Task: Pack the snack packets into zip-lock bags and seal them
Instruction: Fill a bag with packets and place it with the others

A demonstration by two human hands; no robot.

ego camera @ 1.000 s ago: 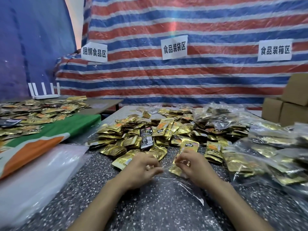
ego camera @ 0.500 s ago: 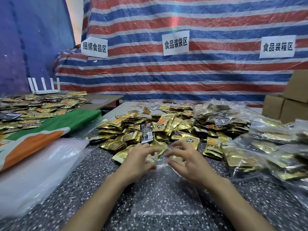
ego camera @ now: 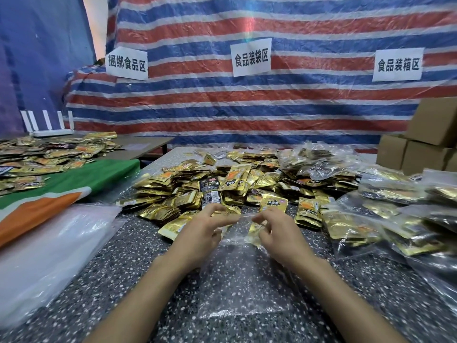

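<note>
zip-lock bag (ego camera: 237, 280) lay clear and flat on the speckled counter (ego camera: 118, 263) before me, its mouth raised toward the heaped snack packets (ego camera: 188, 194). my left grip (ego camera: 205, 229) and right grip (ego camera: 277, 231) each pinched that mouth edge. a gold packet (ego camera: 256, 231) showed by the right fingers; i couldn't tell if it sat inside.

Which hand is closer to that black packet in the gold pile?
Left. The left hand lies just this side of the black packet; the right hand is farther off to its right. Both pinch the zip-lock bag.
</note>
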